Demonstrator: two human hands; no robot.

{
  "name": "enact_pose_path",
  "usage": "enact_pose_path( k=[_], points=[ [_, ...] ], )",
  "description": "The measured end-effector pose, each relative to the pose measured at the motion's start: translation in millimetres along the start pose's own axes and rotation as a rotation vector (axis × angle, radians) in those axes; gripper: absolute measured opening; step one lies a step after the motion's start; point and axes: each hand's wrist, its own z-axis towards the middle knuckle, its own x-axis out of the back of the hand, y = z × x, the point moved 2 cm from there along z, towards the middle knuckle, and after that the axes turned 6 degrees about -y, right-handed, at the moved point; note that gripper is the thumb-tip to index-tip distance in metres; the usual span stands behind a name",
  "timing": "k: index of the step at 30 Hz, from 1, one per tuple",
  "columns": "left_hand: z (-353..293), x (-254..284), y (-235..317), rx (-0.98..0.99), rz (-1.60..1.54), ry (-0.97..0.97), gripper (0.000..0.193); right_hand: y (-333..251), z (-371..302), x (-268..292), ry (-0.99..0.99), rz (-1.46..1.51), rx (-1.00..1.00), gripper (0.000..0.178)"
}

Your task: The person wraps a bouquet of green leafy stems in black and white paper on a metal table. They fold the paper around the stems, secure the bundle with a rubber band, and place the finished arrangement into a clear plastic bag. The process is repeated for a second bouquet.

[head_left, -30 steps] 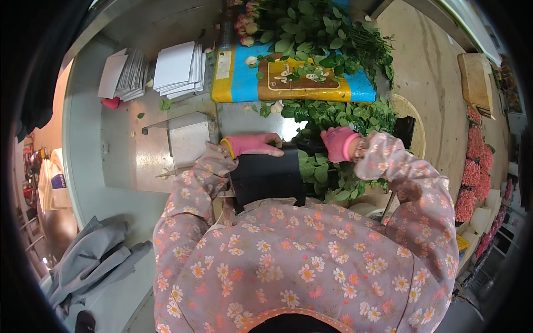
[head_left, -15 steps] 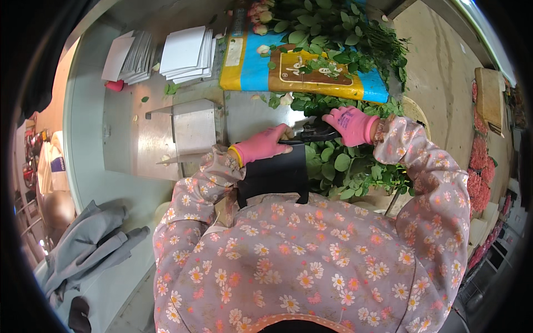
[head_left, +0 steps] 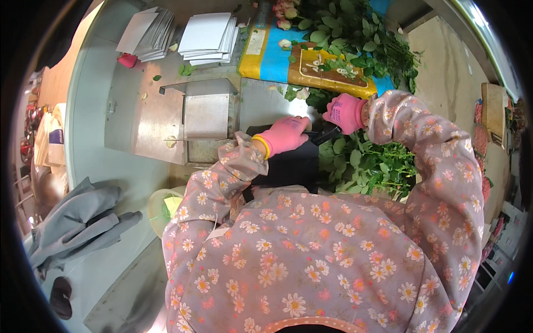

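Note:
Both hands wear pink gloves and meet in front of my body. My right hand is closed around a black tool, whose kind I cannot make out. At the tool's left end my left hand has its fingers curled in; what they pinch is hidden. A black apron lies below the hands. Green leafy stems spread beside and below my right hand. Beyond the hands, pale pink roses with long leafy stems rest on a yellow and blue printed sack.
Two stacks of white card sheets, one left and one right, stand at the back left. Nearer is a metal bracket on the metal table. A red petal lies by the cards. Grey cloth hangs at the left.
The view has shifted, so the table things sit farther up and right. My hands have drawn closer together, and less of the black tool shows between them.

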Motion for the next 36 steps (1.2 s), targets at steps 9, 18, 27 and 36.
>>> enact_pose_path(
  k=[9, 18, 27, 36],
  points=[
    [-77.6, -107.9, -7.6, 0.574, -1.658, 0.044, 0.044, 31.8, -24.8, -41.6, 0.131, 0.418, -0.626, 0.040],
    [-4.9, -153.4, -15.8, 0.647, -1.602, 0.365, 0.048, -105.2, -10.1, -127.7, -0.383, 0.959, -0.083, 0.034],
    [-38.3, -177.2, -42.6, 0.506, -1.480, 0.704, 0.033, -119.4, -12.0, -142.2, -0.443, 1.424, -0.178, 0.043],
    [-27.2, -166.6, -32.6, 0.413, -1.908, 0.823, 0.022, -112.5, 16.2, -151.6, -0.092, 1.596, -0.262, 0.029]
  ],
)
